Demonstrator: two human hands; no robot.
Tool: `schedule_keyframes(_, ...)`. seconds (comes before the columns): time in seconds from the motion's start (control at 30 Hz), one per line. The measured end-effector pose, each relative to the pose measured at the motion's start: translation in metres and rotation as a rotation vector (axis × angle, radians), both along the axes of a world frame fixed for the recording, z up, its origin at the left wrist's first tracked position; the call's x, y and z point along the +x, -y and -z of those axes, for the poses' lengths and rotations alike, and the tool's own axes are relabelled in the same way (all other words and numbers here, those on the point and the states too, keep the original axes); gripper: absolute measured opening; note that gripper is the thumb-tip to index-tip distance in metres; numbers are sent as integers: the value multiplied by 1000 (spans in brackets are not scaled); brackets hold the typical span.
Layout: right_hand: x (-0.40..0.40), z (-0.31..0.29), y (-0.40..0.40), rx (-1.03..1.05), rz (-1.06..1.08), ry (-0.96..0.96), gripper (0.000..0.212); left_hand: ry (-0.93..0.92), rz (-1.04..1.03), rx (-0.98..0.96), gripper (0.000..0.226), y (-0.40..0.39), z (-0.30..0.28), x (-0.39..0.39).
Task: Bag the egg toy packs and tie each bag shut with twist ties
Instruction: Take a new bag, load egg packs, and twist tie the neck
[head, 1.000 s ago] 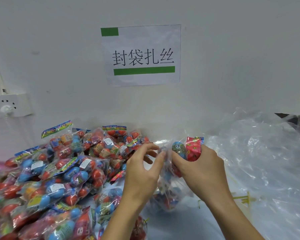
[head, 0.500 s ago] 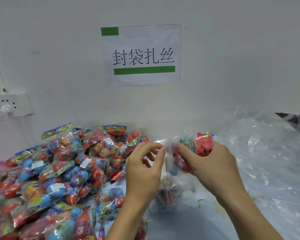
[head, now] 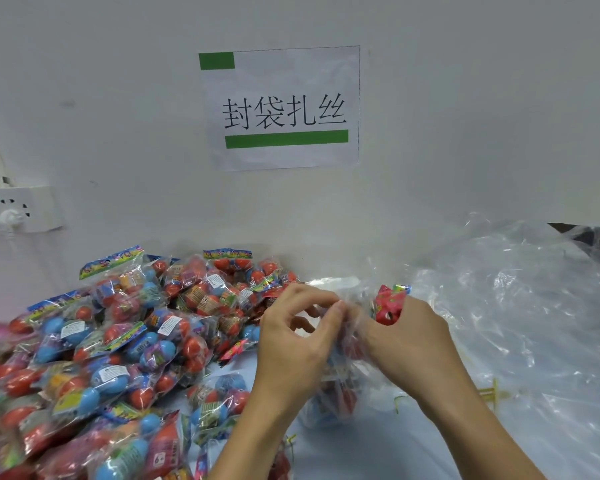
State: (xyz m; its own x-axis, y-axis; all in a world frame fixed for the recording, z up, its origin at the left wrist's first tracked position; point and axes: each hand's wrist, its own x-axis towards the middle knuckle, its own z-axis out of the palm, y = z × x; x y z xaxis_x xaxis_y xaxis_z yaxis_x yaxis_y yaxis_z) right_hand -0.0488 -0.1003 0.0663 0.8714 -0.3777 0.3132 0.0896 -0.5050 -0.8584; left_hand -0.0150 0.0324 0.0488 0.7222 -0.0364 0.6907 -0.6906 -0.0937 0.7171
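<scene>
The fingers of the left hand (head: 293, 344) pinch the crinkled mouth of a clear bag (head: 340, 386) held just above the worktop (head: 378, 455). The right hand (head: 406, 344) meets them there, its fingers curled round the same film and a red egg toy pack (head: 388, 306) that sticks up behind them. The bag hangs between the wrists, its contents blurred. To the left lies a heap of glossy egg toy packs (head: 111, 348), red and blue. To the right spreads loose, wrinkled clear plastic sheeting (head: 520, 306), with yellow twist ties (head: 490, 396) beside the right wrist. A paper sign (head: 283, 107) hangs on the wall, a socket (head: 18, 209) at far left.
</scene>
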Motion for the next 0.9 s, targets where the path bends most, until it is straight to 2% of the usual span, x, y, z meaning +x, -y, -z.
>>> schedule_keyframes(0.13,3,3,4,54,-15,-46,52,-57,71,-78,11,-5,-4,0)
schedule_keyframes(0.2,3,3,6,85,-11,-44,47,-111,-20,-120,14,-8,-3,4)
schedule_keyframes(0.27,4,3,7,120,-9,-38,45,-246,-171,-118,19,-12,1,11)
schedule_keyframes(0.33,5,3,6,164,-11,-29,43,-460,-279,-5,17,-18,7,18)
schedule_keyframes(0.4,4,3,5,221,-11,-28,43,-641,-302,212,21,-23,15,23)
schedule_keyframes(0.5,5,4,6,268,-9,-34,43,-739,-264,370,27,-23,15,22)
schedule_keyframes(0.6,5,3,9,247,27,-22,47,-848,-144,308,23,-20,9,13)
schedule_keyframes(0.77,3,0,16,97,114,13,55,-953,45,211,15,-14,5,5)
schedule_keyframes(0.9,3,0,24,19,114,-12,53,-910,113,254,8,-11,8,5)
